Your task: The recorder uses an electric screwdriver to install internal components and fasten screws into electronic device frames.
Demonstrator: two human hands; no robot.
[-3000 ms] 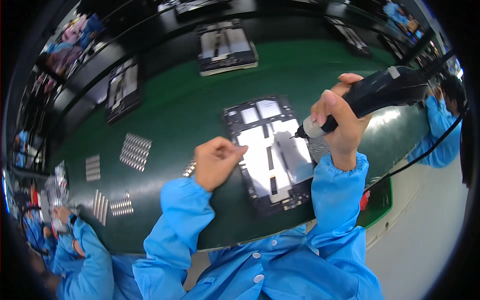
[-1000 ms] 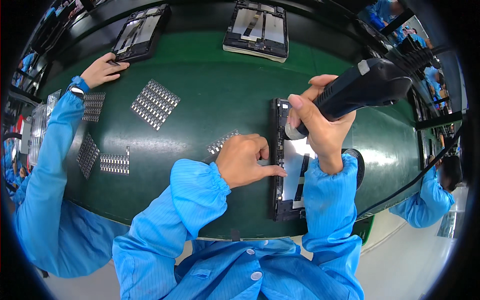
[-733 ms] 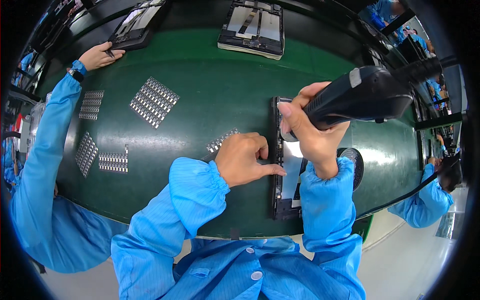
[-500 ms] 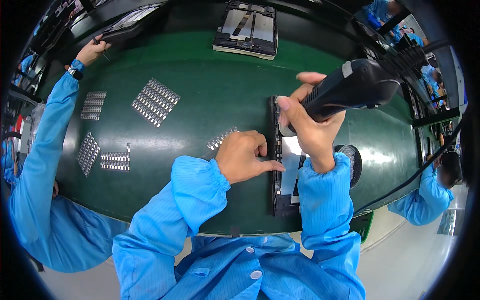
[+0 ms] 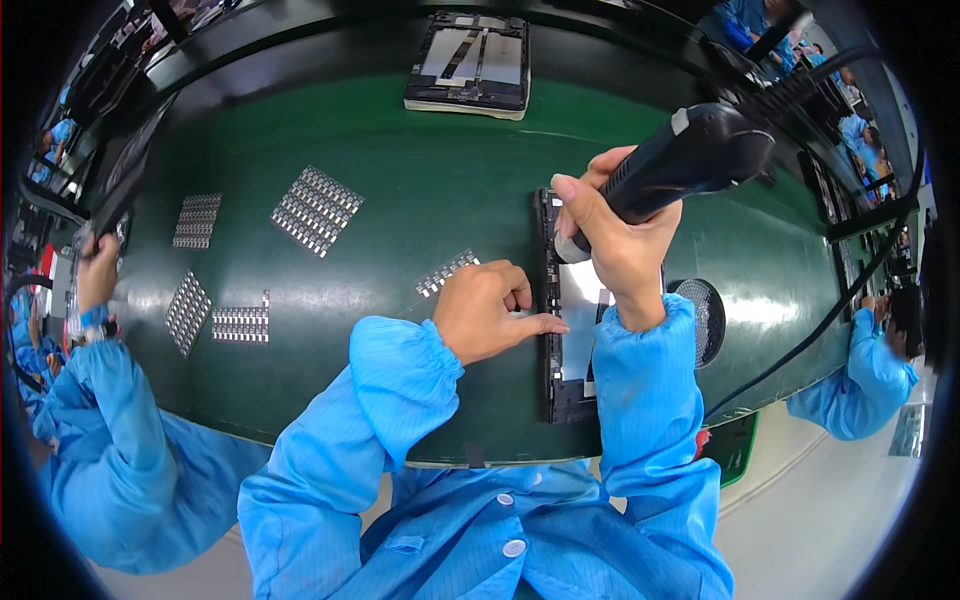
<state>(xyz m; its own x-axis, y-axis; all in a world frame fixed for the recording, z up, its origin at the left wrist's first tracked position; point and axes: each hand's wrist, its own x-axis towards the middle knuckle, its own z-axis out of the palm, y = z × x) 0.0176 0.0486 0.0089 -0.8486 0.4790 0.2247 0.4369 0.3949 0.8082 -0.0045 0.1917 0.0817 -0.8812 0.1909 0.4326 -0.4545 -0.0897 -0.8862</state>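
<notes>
In front of me lies an opened tablet point(image 5: 578, 325) with a black frame and a pale silvery inside. My right hand point(image 5: 628, 240) is closed around a black corded power tool point(image 5: 690, 160), tilted so that its silver end point(image 5: 572, 247) meets the tablet's upper part. Whether that end touches the tablet is hidden by my fingers. My left hand point(image 5: 483, 312) rests at the tablet's left edge, its fingers curled and its thumb laid over the frame. Just beyond this hand lies a small sheet of parts point(image 5: 447, 273), partly covered by it.
Several sheets of small parts point(image 5: 317, 211) lie on the green table point(image 5: 390, 150) to the left. Another opened tablet point(image 5: 470, 65) stands at the back. A round black mesh item point(image 5: 708, 320) sits right of my wrist. A cable point(image 5: 800, 370) hangs at right. A co-worker's hand point(image 5: 97, 270) is far left.
The co-worker's hand at left has drawn back toward the table's left edge, with a dark flat thing by it. My hands and the tool stay at the tablet, nearly unmoved; the view has shifted slightly.
</notes>
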